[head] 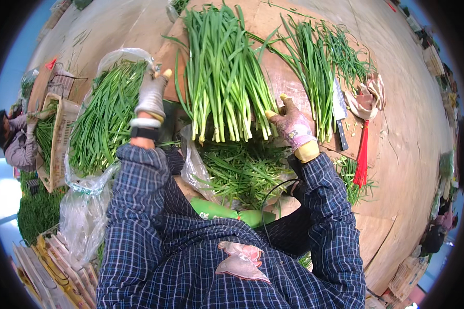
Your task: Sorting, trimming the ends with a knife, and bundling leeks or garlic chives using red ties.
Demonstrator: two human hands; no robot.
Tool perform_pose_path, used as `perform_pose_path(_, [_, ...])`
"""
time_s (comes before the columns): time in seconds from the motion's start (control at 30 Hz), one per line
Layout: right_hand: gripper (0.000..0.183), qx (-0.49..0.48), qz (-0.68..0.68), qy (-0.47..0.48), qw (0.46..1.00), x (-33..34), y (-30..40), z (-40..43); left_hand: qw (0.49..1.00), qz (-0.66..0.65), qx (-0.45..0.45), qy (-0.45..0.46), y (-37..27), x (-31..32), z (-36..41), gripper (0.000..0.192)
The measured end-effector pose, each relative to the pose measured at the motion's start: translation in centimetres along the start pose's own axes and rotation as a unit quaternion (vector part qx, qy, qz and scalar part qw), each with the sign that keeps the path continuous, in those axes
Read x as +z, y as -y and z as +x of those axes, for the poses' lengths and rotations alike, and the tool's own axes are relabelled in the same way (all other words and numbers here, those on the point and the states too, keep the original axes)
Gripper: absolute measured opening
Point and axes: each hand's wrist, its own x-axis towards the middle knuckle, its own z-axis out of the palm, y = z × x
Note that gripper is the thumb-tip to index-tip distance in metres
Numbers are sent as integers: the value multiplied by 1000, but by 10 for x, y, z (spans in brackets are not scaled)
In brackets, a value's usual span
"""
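A broad pile of long green garlic chives or similar leafy stalks (226, 77) lies before me, pale stem ends towards me. My right hand (292, 121), in a patterned glove with yellow fingertips, touches the pile's right edge, thumb and finger apart. My left hand (152, 90), in a light glove, is raised between the pile and a clear plastic bag (100, 185) full of green stalks at the left; it is at the bag's edge, and whether it grips anything is unclear. A smaller bunch (313, 73) lies right of the pile, beside a kitchen knife (340, 112) with a black handle.
Red plastic ties (362, 158) and a crumpled cloth (367, 96) lie beyond the knife. Leaf trimmings (243, 170) fill a plastic-lined container below the pile. At far left, a person (19, 143) works beside a plastic crate (62, 135). Stacked crates (58, 266) stand at lower left.
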Motion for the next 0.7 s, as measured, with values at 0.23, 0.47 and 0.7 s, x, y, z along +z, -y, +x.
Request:
perform_pose_path(0.23, [92, -8, -40, -6, 999, 38, 19, 1, 987, 140, -78, 27, -32, 53, -90, 102])
perform_pose_path(0.47, [84, 70, -36, -10, 997, 68, 75, -13, 954, 270, -79, 99, -52, 90, -95, 111])
perform_pose_path(0.7, [64, -24, 25, -99, 995, 49, 29, -1, 983, -63, -128, 116, 13, 58, -49, 61])
